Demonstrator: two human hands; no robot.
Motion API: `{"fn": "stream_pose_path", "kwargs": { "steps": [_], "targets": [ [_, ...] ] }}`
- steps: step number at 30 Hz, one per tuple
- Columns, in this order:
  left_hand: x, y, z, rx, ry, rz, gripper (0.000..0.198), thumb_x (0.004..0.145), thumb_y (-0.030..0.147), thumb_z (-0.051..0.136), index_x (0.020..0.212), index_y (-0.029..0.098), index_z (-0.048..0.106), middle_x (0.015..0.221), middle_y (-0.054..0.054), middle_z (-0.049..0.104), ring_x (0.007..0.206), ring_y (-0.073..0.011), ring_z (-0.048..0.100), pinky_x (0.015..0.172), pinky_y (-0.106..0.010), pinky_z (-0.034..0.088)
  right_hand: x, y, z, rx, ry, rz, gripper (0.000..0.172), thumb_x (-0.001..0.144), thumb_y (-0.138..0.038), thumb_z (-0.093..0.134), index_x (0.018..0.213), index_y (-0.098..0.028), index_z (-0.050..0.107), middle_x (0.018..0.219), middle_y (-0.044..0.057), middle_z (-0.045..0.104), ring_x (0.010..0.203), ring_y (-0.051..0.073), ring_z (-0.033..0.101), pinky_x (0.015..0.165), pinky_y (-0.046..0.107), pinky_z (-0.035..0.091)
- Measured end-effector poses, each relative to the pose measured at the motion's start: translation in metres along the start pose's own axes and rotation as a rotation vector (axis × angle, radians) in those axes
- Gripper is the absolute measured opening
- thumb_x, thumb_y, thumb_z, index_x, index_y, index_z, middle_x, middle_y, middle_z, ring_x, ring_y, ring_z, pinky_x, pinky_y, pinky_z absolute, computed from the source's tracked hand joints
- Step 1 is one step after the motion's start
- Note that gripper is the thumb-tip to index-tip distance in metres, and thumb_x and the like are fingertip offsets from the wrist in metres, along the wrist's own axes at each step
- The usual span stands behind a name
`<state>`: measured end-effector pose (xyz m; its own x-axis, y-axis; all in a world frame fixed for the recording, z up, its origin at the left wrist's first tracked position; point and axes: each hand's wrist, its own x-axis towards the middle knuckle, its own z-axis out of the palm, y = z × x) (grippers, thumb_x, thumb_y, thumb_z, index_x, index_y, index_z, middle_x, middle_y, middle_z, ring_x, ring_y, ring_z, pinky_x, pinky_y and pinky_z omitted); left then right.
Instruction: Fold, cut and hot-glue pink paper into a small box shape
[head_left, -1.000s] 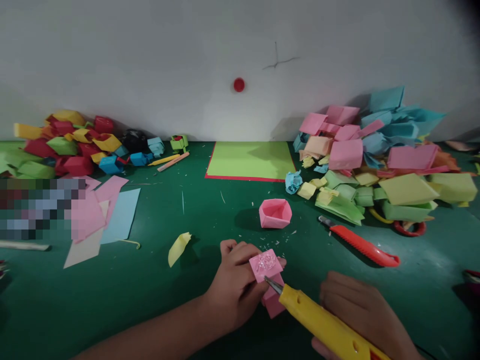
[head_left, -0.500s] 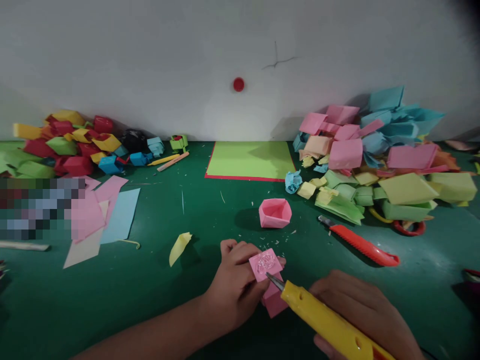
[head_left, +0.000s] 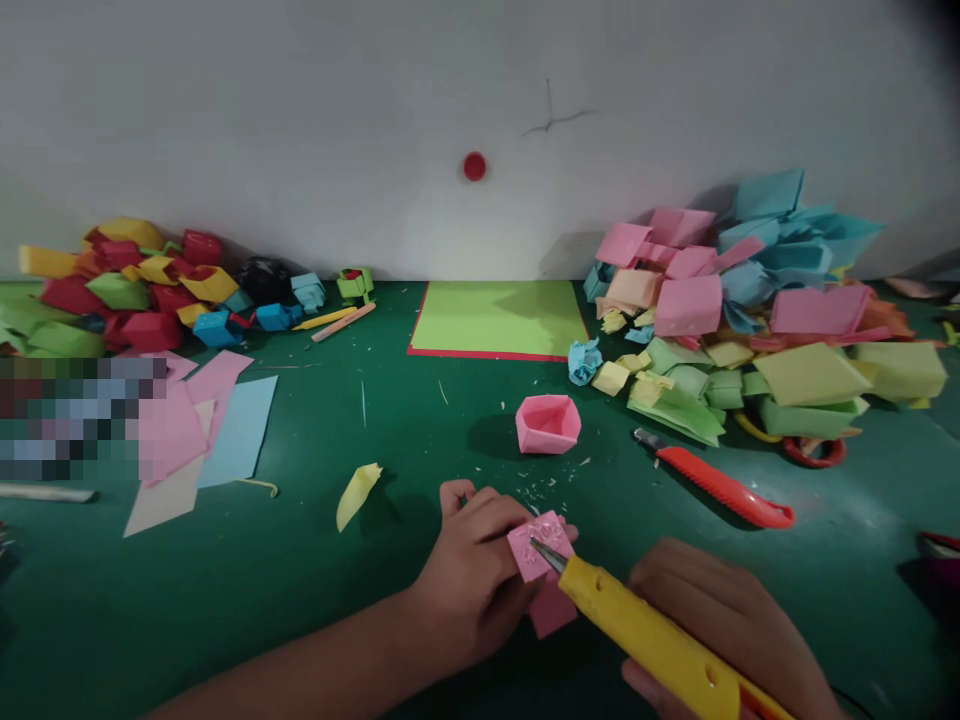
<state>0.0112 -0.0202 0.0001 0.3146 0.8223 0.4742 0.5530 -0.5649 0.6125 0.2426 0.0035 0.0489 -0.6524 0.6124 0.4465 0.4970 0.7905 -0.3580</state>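
Observation:
My left hand is closed around a small folded pink paper piece, holding it low at the front of the table. Clear glue shows on its upper square face. In my right hand is a yellow glue gun, its metal nozzle resting at or just over that glued face. I cannot tell whether the tip touches. Just beyond my left hand stands an open pink paper box, with small paper scraps scattered in front of it.
A red box cutter lies right of the pink box. Heaped folded papers stand at the back right, coloured paper pieces at the back left. A green sheet lies by the wall. A yellow scrap lies left of my hand.
The nozzle has shifted across the glued pink face, away from its near edge. My left hand has tilted the pink piece and moved it slightly right and nearer.

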Motion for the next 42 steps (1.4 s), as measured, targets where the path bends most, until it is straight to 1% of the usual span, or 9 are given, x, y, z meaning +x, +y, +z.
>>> {"fn": "stream_pose_path", "kwargs": {
  "steps": [3, 9, 15, 23, 29, 32, 37, 39, 42],
  "targets": [
    [0.002, -0.001, 0.001, 0.004, 0.019, 0.017, 0.025, 0.101, 0.027, 0.056, 0.124, 0.028, 0.068, 0.088, -0.001, 0.065, 0.081, -0.0163, 0.056, 0.08, -0.039, 0.025, -0.001, 0.002, 0.001, -0.024, -0.069, -0.052, 0.037, 0.097, -0.043, 0.05, 0.065, -0.024, 0.052, 0.056, 0.001, 0.055, 0.052, 0.017, 0.057, 0.045, 0.028, 0.04],
    [0.001, -0.003, 0.004, -0.014, 0.03, 0.023, 0.022, 0.101, 0.026, 0.053, 0.117, 0.026, 0.068, 0.089, -0.003, 0.065, 0.081, -0.0175, 0.054, 0.08, -0.04, 0.026, -0.005, 0.003, -0.001, -0.032, -0.097, -0.018, 0.033, 0.097, -0.04, 0.05, 0.068, -0.023, 0.052, 0.058, 0.001, 0.053, 0.054, 0.017, 0.056, 0.047, 0.03, 0.039],
    [-0.002, -0.004, 0.003, -0.019, 0.006, 0.001, 0.029, 0.101, 0.024, 0.049, 0.123, 0.028, 0.066, 0.089, -0.003, 0.063, 0.082, -0.0183, 0.053, 0.079, -0.04, 0.026, -0.012, 0.006, 0.0, -0.011, -0.125, -0.015, 0.026, 0.095, -0.035, 0.056, 0.073, -0.023, 0.05, 0.064, 0.001, 0.052, 0.058, 0.017, 0.055, 0.051, 0.031, 0.037],
    [-0.001, -0.003, 0.003, -0.012, 0.01, -0.003, 0.025, 0.098, 0.02, 0.053, 0.116, 0.026, 0.069, 0.088, -0.002, 0.062, 0.081, -0.0179, 0.054, 0.08, -0.04, 0.026, -0.011, 0.006, -0.002, -0.034, -0.129, -0.009, 0.029, 0.097, -0.039, 0.053, 0.073, -0.024, 0.05, 0.064, 0.001, 0.053, 0.06, 0.019, 0.054, 0.051, 0.032, 0.038],
    [-0.001, -0.004, 0.002, -0.02, 0.002, -0.012, 0.028, 0.098, 0.02, 0.053, 0.121, 0.027, 0.067, 0.088, -0.002, 0.062, 0.082, -0.0184, 0.054, 0.08, -0.039, 0.025, -0.01, 0.006, 0.001, -0.066, -0.123, -0.015, 0.028, 0.096, -0.034, 0.052, 0.071, -0.023, 0.049, 0.062, 0.0, 0.052, 0.057, 0.017, 0.055, 0.049, 0.03, 0.038],
    [-0.001, -0.003, 0.002, -0.024, -0.006, -0.022, 0.028, 0.097, 0.019, 0.055, 0.12, 0.028, 0.068, 0.088, -0.002, 0.062, 0.082, -0.0183, 0.053, 0.08, -0.039, 0.025, -0.009, 0.004, 0.0, -0.07, -0.118, -0.012, 0.029, 0.097, -0.036, 0.051, 0.071, -0.023, 0.049, 0.062, 0.0, 0.052, 0.057, 0.017, 0.056, 0.049, 0.03, 0.038],
    [-0.001, -0.001, 0.002, -0.039, 0.008, -0.025, 0.034, 0.098, 0.02, 0.054, 0.128, 0.031, 0.066, 0.087, -0.001, 0.062, 0.082, -0.0182, 0.054, 0.08, -0.039, 0.025, -0.008, 0.006, 0.0, -0.072, -0.115, -0.03, 0.029, 0.097, -0.035, 0.051, 0.071, -0.023, 0.048, 0.061, 0.0, 0.053, 0.056, 0.017, 0.055, 0.05, 0.031, 0.038],
    [0.0, -0.002, 0.002, -0.041, 0.003, -0.034, 0.033, 0.099, 0.021, 0.053, 0.128, 0.031, 0.066, 0.087, -0.001, 0.062, 0.082, -0.0183, 0.054, 0.08, -0.039, 0.025, -0.008, 0.008, 0.004, -0.082, -0.083, -0.054, 0.03, 0.097, -0.037, 0.05, 0.069, -0.025, 0.046, 0.058, -0.001, 0.051, 0.052, 0.016, 0.053, 0.047, 0.03, 0.037],
    [0.001, -0.002, 0.002, -0.046, 0.014, -0.043, 0.031, 0.101, 0.023, 0.051, 0.126, 0.031, 0.067, 0.087, -0.001, 0.062, 0.082, -0.0178, 0.055, 0.079, -0.039, 0.025, -0.01, 0.012, 0.014, -0.089, 0.095, -0.102, 0.037, 0.098, -0.042, 0.044, 0.064, -0.027, 0.038, 0.053, -0.002, 0.046, 0.046, 0.016, 0.05, 0.041, 0.03, 0.032]
  ]
}}
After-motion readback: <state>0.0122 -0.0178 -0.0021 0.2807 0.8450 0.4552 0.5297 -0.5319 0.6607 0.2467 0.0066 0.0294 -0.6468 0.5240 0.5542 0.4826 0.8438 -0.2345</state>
